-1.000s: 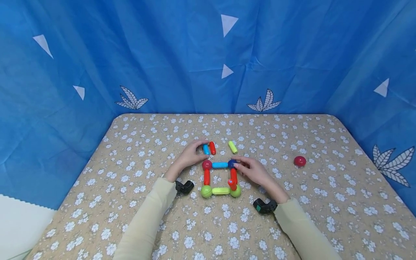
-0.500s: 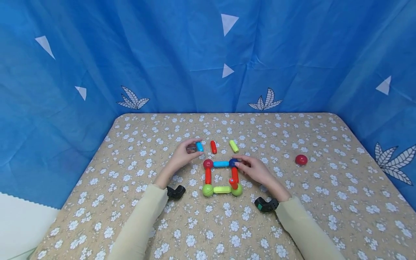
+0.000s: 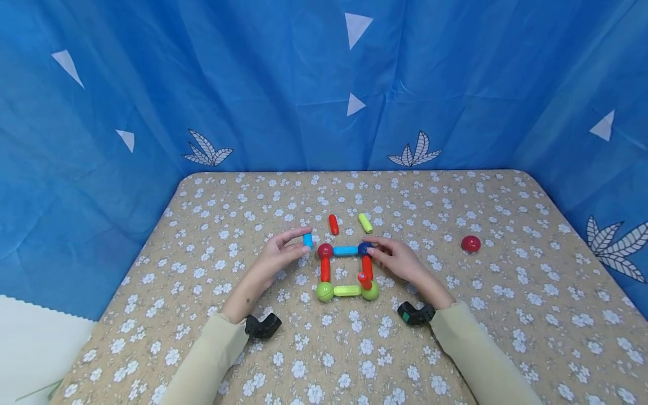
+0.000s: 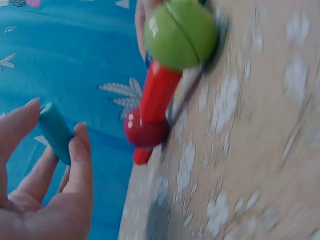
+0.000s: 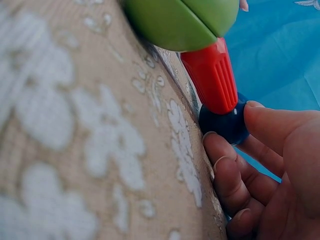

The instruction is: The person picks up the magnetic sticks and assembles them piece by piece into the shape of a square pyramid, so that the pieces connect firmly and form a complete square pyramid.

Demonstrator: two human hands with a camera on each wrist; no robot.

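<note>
My left hand [image 3: 275, 256] pinches a short light-blue rod [image 4: 55, 131] between thumb and fingertips, raised near upright just left of a red ball [image 3: 325, 251]. That ball is the far left corner of a square of toy rods and balls. Thumb and fingers of my right hand [image 3: 400, 261] grip the dark blue ball [image 5: 225, 122] at the far right corner. A blue rod [image 3: 346, 251] joins these two balls. Red rods form the sides, and a yellow-green rod [image 3: 347, 291] links the two green balls in front. Another red rod [image 3: 363, 280] stands up from the front right ball.
Behind the square lie a loose red rod [image 3: 333, 224] and a yellow-green rod [image 3: 365, 223]. Off to the right rests a red ball [image 3: 471, 243]. Blue curtain [image 3: 304, 140] hangs round the back and sides of the flowered tablecloth [image 3: 324, 360].
My left hand has taken the light-blue rod from beside the loose red rod, drawn it left and nearer to me, and raised it toward upright. My right hand keeps its grip.
</note>
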